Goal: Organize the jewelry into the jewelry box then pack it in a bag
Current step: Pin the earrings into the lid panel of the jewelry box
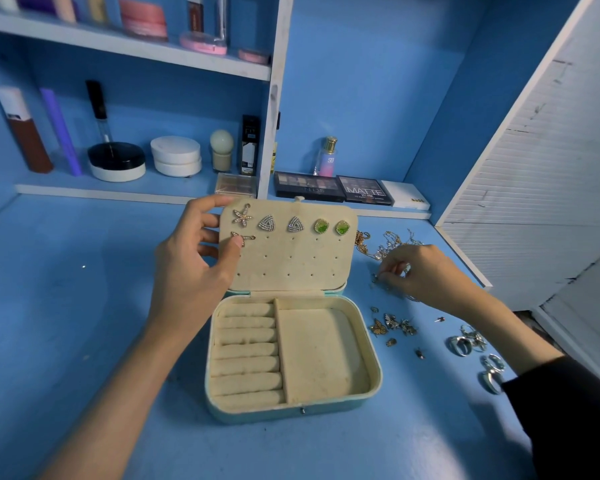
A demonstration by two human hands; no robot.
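An open teal jewelry box (374, 379) with cream lining lies on the blue table. Its raised lid (302, 265) carries a starfish earring (242, 216), two triangle earrings (266, 223) and two green stone earrings (321, 226). My left hand (194, 261) holds the lid's left edge, the thumb pressing a second starfish earring (245, 238) against the lining. My right hand (426, 275) reaches to the right of the box and pinches a small piece (375, 278) among the loose jewelry. Ring rolls and the tray compartment hold nothing.
Gold chains (388, 242) lie tangled beside the lid. Small earrings (394, 325) and silver rings (465, 342) are scattered at the right. Eyeshadow palettes (309, 187), a perfume bottle (326, 157) and cosmetic jars (175, 155) stand on the back shelves. A white slatted door (541, 161) stands at the right.
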